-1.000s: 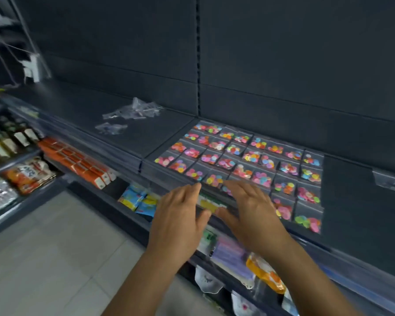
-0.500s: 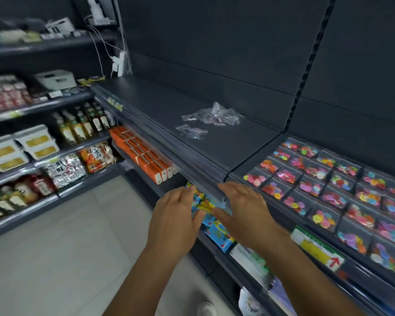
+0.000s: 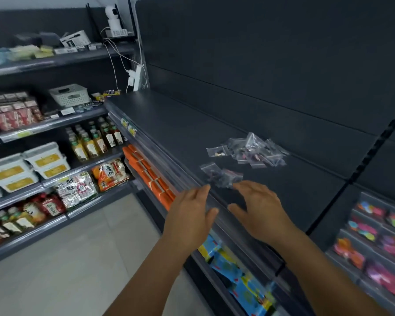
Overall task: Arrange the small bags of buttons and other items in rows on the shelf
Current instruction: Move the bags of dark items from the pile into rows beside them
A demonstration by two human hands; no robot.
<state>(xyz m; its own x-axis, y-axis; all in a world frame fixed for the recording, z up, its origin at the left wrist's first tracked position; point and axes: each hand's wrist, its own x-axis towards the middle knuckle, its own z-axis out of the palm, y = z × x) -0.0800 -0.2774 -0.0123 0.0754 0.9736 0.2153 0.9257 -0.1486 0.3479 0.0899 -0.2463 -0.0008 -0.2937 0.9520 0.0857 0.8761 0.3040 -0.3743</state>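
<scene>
Both hands have shifted left; small bags (image 3: 224, 175) just beyond right hand (image 3: 260, 208).

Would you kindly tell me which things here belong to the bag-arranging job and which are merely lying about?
Belongs to the job:
loose clear bags
nearer small bags
arranged button bags
dark shelf

Just lying about:
orange boxes
bottles
white basket
power strip
</scene>
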